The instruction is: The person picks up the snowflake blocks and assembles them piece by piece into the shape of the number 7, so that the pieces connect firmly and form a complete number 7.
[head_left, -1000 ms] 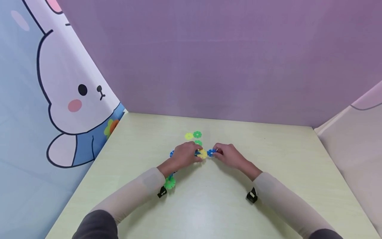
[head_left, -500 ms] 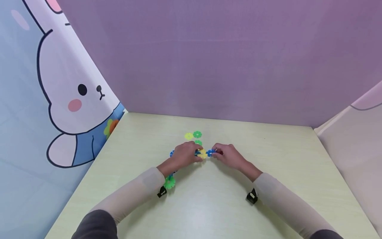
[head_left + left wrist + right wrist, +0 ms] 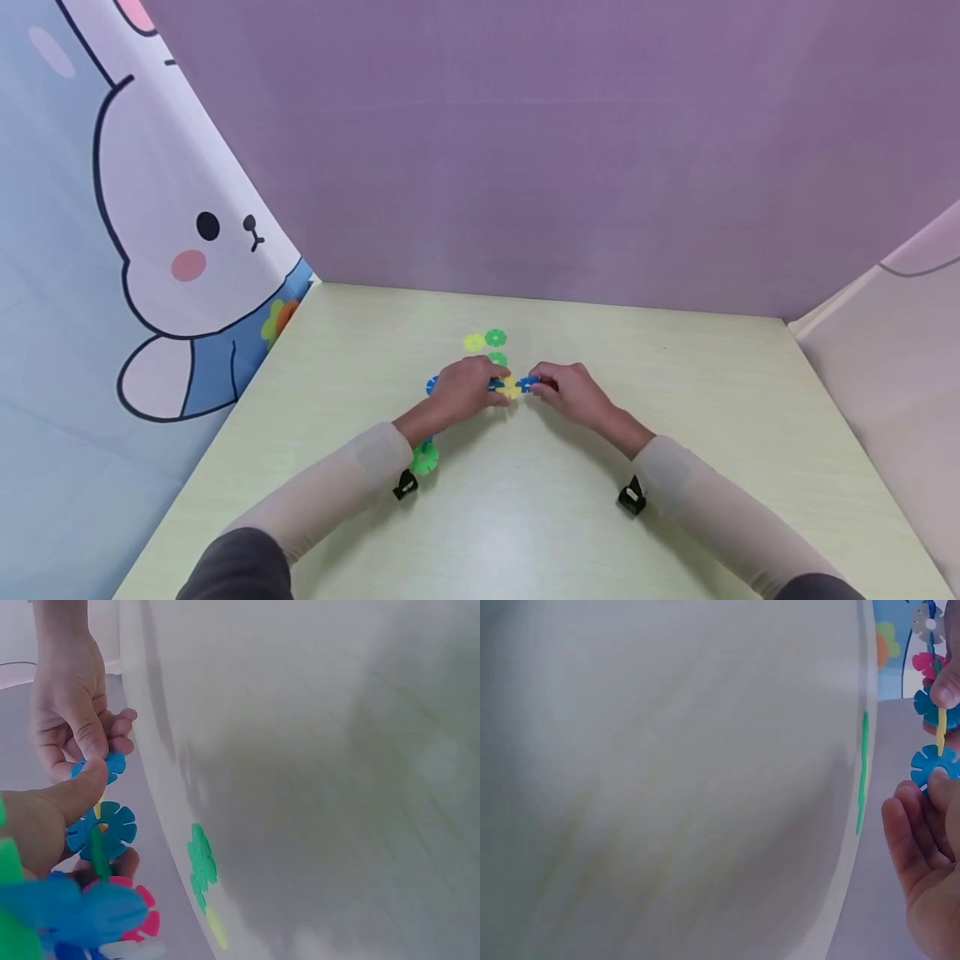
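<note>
My left hand [image 3: 465, 389] grips a chain of slotted snowflake discs near its right end. In the left wrist view, a blue disc [image 3: 120, 825], a pink disc [image 3: 151, 922] and a blurred blue one close to the camera belong to this chain. A yellow disc [image 3: 511, 388] sticks out past the left fingertips. Between finger and thumb, my right hand [image 3: 576, 393] pinches a separate-coloured end piece, a blue disc [image 3: 925, 766], whose edge meets the yellow disc [image 3: 941, 733]. Whether their slots interlock, I cannot tell. A green disc [image 3: 425, 458] hangs at the chain's near end, beside the left forearm.
Beyond the left hand, two loose green discs [image 3: 496, 337] and a yellow-green disc [image 3: 474, 342] lie on the pale table [image 3: 675, 375]. A purple panel [image 3: 570, 167] rises at the table's back edge. Black wrist mounts [image 3: 632, 497] hang below both sleeves.
The right hand has shifted slightly left, bringing its blue disc up against the yellow disc. My left hand has stayed almost in place.
</note>
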